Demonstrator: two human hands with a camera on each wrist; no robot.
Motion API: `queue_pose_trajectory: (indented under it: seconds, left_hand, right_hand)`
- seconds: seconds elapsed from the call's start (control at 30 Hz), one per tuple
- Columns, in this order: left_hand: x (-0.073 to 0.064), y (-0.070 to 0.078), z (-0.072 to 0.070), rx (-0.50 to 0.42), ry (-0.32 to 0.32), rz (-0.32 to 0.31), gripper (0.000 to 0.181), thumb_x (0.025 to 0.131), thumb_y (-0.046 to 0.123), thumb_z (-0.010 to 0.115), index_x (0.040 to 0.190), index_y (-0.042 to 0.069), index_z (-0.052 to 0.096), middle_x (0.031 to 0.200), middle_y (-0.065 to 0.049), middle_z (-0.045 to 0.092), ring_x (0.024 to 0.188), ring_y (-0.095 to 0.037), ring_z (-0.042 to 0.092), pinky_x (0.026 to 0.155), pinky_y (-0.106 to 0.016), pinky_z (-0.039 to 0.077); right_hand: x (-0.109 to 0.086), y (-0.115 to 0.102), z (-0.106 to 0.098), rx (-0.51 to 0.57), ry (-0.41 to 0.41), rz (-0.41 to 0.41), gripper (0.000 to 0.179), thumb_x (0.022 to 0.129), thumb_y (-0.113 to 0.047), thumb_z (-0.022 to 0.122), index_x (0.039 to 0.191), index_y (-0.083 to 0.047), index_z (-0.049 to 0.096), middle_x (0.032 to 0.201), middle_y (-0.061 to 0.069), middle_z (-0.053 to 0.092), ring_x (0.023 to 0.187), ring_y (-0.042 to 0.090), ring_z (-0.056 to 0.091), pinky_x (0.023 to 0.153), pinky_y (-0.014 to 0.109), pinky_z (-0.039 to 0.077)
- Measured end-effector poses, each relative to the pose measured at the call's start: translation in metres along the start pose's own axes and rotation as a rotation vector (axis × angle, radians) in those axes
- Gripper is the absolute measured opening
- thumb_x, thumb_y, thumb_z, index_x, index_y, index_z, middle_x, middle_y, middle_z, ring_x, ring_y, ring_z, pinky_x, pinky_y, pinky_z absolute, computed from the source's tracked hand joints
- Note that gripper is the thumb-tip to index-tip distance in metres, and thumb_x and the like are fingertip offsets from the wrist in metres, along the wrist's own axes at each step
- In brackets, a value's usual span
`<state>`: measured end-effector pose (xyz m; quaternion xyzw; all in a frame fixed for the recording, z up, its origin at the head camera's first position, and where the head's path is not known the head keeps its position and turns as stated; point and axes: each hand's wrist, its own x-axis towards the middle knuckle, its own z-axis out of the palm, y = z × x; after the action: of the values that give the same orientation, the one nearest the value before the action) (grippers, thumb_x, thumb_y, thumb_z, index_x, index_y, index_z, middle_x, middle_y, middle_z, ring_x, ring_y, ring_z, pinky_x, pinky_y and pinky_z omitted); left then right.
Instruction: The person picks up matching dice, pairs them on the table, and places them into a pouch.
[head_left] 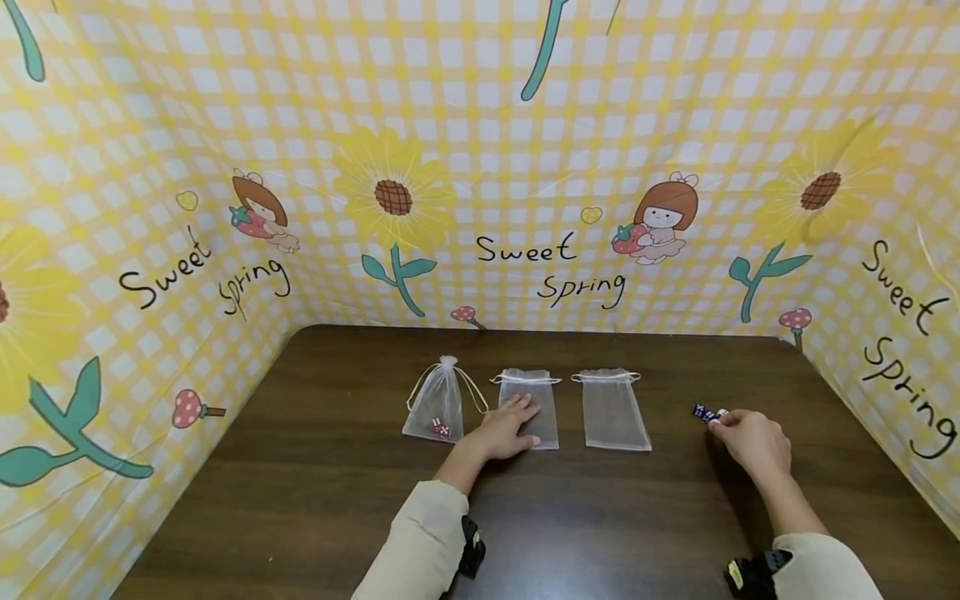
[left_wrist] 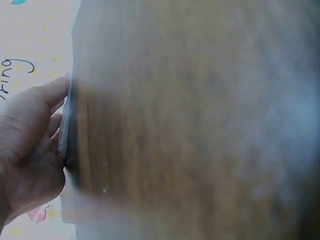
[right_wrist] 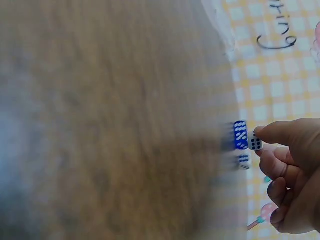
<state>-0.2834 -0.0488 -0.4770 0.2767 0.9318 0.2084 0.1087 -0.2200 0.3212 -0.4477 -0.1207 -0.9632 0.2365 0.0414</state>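
Note:
My left hand [head_left: 504,429] rests with extended fingers on the middle white mesh drawstring bag [head_left: 546,433], covering part of it. To its left, another drawstring bag [head_left: 433,402] is cinched at the neck and contains several red dice [head_left: 440,428]. A third mesh bag [head_left: 615,412] lies flat to the right. My right hand [head_left: 756,446] pinches a white die [right_wrist: 255,142] with dark pips between thumb and finger. Right beside that die are blue dice [right_wrist: 240,135] with white pips, low over the tabletop. A second white die [right_wrist: 244,161] sits near them.
The dark wooden table [head_left: 600,525] carries everything. A yellow checked cloth [head_left: 510,167] printed with flowers and lettering rises behind the table and along both sides. Each wrist wears a black camera, such as the left wrist camera [head_left: 472,547].

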Motion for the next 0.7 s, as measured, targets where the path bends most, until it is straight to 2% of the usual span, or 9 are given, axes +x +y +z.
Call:
queue_pose_trajectory:
  seconds: [0.1, 0.2, 0.33, 0.5, 0.7]
  left_hand:
    - [0.0, -0.001, 0.001, -0.004, 0.0, 0.003, 0.057, 0.091, 0.032, 0.057, 0.142, 0.013, 0.038, 0.15, -0.008, 0.023, 0.138, -0.025, 0.014, 0.104, -0.055, 0.021]
    - [0.0, -0.002, 0.001, -0.004, 0.0, 0.005, 0.057, 0.091, 0.032, 0.057, 0.142, 0.013, 0.039, 0.15, -0.008, 0.023, 0.138, -0.025, 0.014, 0.104, -0.055, 0.021]
    - [0.001, -0.002, -0.001, -0.005, -0.002, 0.006, 0.057, 0.091, 0.031, 0.058, 0.141, 0.013, 0.039, 0.15, -0.008, 0.023, 0.138, -0.024, 0.014, 0.104, -0.055, 0.021]
    - [0.001, -0.001, -0.001, -0.008, 0.0, 0.001, 0.057, 0.091, 0.031, 0.058, 0.141, 0.012, 0.039, 0.151, -0.008, 0.023, 0.138, -0.024, 0.014, 0.104, -0.056, 0.02]
    - [0.001, -0.001, 0.0, 0.001, 0.001, -0.001, 0.057, 0.091, 0.031, 0.058, 0.141, 0.013, 0.039, 0.151, -0.007, 0.023, 0.138, -0.024, 0.014, 0.103, -0.057, 0.021]
  right_hand:
    - [-0.009, -0.006, 0.0, 0.003, 0.032, -0.066, 0.034, 0.087, -0.035, 0.06, 0.095, -0.002, 0.068, 0.095, 0.02, 0.066, 0.083, 0.044, 0.057, 0.062, 0.047, 0.041]
    - [-0.02, -0.015, 0.003, 0.004, 0.055, -0.153, 0.032, 0.088, -0.033, 0.061, 0.095, -0.003, 0.069, 0.091, 0.019, 0.067, 0.08, 0.044, 0.059, 0.062, 0.048, 0.042]
    - [-0.035, -0.032, 0.013, 0.02, 0.084, -0.259, 0.024, 0.085, -0.029, 0.065, 0.089, -0.006, 0.07, 0.074, 0.007, 0.067, 0.068, 0.031, 0.061, 0.061, 0.045, 0.043]
    - [-0.054, -0.058, 0.028, 0.079, 0.105, -0.371, 0.01, 0.079, -0.022, 0.072, 0.081, -0.013, 0.071, 0.061, -0.007, 0.06, 0.056, 0.012, 0.051, 0.055, 0.035, 0.041]
    - [-0.076, -0.084, 0.046, 0.085, 0.044, -0.482, 0.008, 0.074, -0.019, 0.076, 0.074, -0.02, 0.068, 0.057, -0.016, 0.05, 0.056, 0.005, 0.045, 0.053, 0.028, 0.038]
